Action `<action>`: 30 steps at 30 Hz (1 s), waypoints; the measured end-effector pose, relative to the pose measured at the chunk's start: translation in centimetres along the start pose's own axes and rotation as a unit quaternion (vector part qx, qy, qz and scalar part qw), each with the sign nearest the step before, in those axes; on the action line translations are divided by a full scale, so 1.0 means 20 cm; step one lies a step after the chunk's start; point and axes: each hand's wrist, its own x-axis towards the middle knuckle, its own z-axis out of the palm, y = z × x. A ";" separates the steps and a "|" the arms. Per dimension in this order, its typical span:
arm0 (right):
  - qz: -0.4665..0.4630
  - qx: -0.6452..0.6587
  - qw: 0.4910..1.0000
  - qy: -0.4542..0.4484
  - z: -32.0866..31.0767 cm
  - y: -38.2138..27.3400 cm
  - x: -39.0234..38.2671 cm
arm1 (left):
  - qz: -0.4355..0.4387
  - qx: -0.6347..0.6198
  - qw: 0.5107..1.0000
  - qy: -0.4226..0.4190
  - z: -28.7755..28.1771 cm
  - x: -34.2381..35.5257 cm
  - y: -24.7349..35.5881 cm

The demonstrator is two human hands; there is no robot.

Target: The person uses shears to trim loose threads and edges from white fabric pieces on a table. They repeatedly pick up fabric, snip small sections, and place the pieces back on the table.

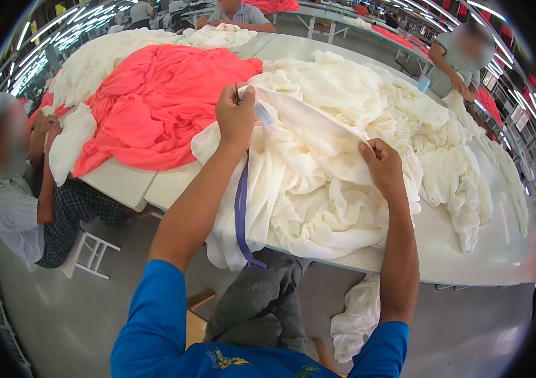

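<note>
Where the grey floor (pixel 60 315) meets the near edge of the white table (pixel 501 252), cream cloth (pixel 318 189) hangs over that edge, and a small piece of it lies on the floor. The right hand (pixel 381 165) is closed on a fold of this cloth, near the table edge. The left hand (pixel 236 116), further in, pinches the cloth hem together with a thin dark tool (pixel 237 93); a purple ribbon (pixel 241 208) hangs down from it. The stretched hem runs from upper left to lower right between the 2 hands. Bare table shows at the right. Beyond lies coral cloth (pixel 154 107), and other people sit around in a long hall of tables.
</note>
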 end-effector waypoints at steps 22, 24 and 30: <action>-0.099 0.390 0.915 -0.038 0.03 0.03 -0.01 | 0.307 0.239 0.908 -0.156 0.06 -0.16 0.00; -0.093 0.398 0.912 -0.032 0.04 0.02 -0.02 | 0.305 0.242 0.907 -0.159 0.05 -0.16 -0.01; -0.060 0.449 0.890 0.049 0.03 -0.06 -0.04 | 0.304 0.250 0.905 -0.165 0.05 -0.16 -0.01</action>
